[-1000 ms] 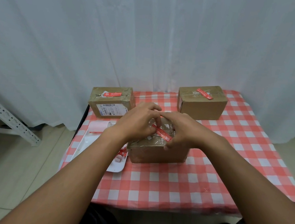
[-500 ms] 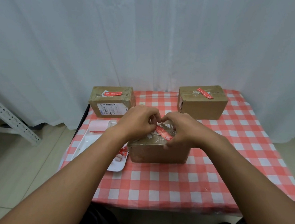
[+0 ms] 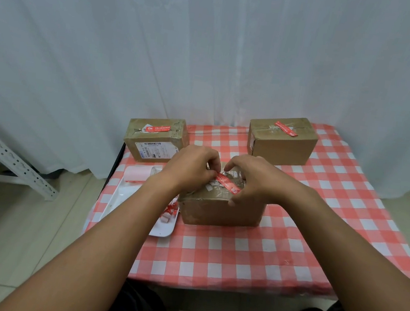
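While both hands work at frame centre, the left hand (image 3: 192,169) pinches the left end of the red sticker (image 3: 228,185) between curled fingers. The right hand (image 3: 252,184) grips the brown box (image 3: 220,211), fingers curled over its top, thumb at the front edge. The sticker lies across the box top. The box stands on the checked counter (image 3: 263,260), beside a white tray (image 3: 126,195)
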